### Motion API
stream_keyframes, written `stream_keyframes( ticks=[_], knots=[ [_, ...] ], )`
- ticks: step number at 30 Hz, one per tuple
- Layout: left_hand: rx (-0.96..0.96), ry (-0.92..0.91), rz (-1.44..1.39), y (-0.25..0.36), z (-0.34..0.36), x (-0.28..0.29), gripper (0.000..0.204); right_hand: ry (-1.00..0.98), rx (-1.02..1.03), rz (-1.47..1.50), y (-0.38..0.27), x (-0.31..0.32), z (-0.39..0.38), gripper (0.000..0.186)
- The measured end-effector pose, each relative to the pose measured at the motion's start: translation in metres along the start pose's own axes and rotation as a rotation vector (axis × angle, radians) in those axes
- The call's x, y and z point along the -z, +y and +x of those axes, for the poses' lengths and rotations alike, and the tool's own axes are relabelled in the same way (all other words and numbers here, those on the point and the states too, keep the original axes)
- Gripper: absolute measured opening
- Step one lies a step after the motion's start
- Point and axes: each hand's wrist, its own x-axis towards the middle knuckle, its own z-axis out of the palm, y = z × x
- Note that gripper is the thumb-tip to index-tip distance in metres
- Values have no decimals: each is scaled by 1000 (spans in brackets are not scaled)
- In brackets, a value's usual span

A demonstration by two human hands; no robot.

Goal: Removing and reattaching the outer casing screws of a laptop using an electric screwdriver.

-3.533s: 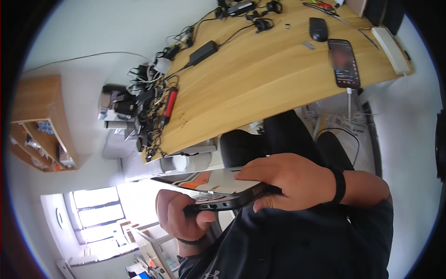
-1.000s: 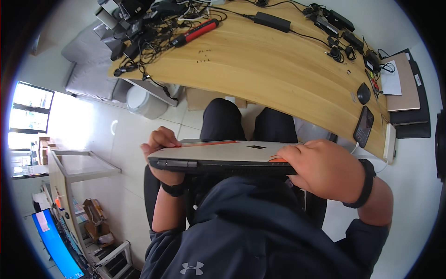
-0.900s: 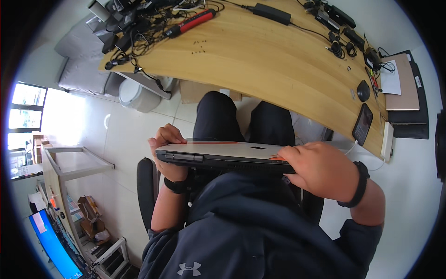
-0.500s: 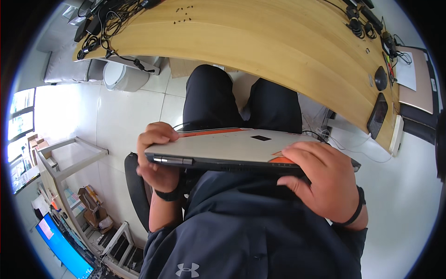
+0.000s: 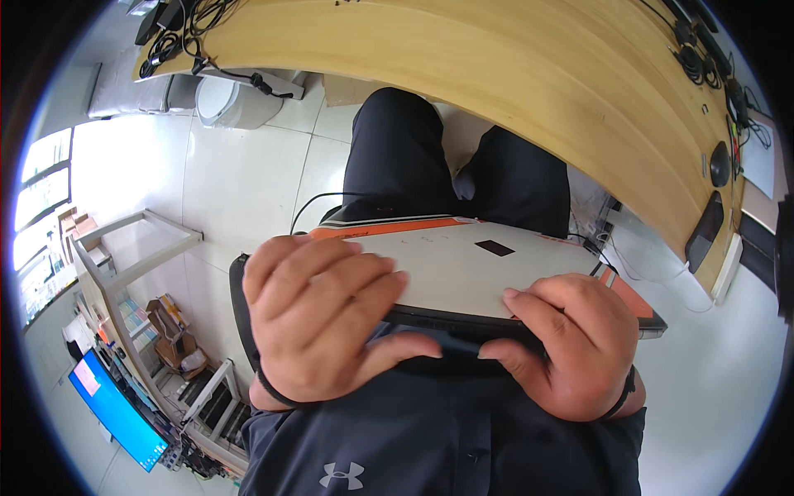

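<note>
A closed laptop [image 5: 438, 269], pale with orange bands, a black rim and a small dark rectangle, lies across my lap against my dark shirt. My left hand [image 5: 327, 322] is over its near left part, fingers loosely bent and apart, thumb out past the rim; it grips nothing visible. My right hand [image 5: 562, 343] holds the near right edge, bent fingers on the lid and thumb below the rim. A black cable [image 5: 318, 197] loops out behind the laptop.
A wooden desk [image 5: 513, 74] arches beyond my knees, bearing cables, a mouse [image 5: 718, 164] and a phone [image 5: 703, 231]. A white bucket [image 5: 240, 112] stands underneath at left. A metal frame [image 5: 157, 256] and a lit monitor [image 5: 116, 409] are at my left.
My left hand has let go of the left end and moved inward over the near edge. The laptop's lid has tilted up toward view and shows more of its surface.
</note>
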Motion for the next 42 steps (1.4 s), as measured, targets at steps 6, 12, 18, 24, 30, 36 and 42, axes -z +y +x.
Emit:
stream_keyframes(
  ticks=[6, 12, 18, 24, 30, 36, 42],
  knots=[
    [73, -132, 55, 9, 4, 6, 48, 19, 4, -28, 1, -3, 3, 41],
    [50, -105, 58, 8, 5, -2, 56, 42, -7, -44, 2, -5, 6, 42],
    [50, -109, -3, 7, 9, -5, 51, 92, 0, -19, 7, -10, 8, 40],
    [60, -107, -32, 10, 12, -5, 48, 108, 7, -17, 8, -10, 5, 37],
    [62, -116, -32, 11, 14, -8, 48, 93, 5, -1, 14, -5, 1, 40],
    [93, -126, 12, 12, 14, -1, 54, 69, -84, -44, 25, 28, -21, 49],
    [69, -159, 75, 20, 21, -3, 68, 71, -182, -178, 25, 51, -36, 47]
  ],
)
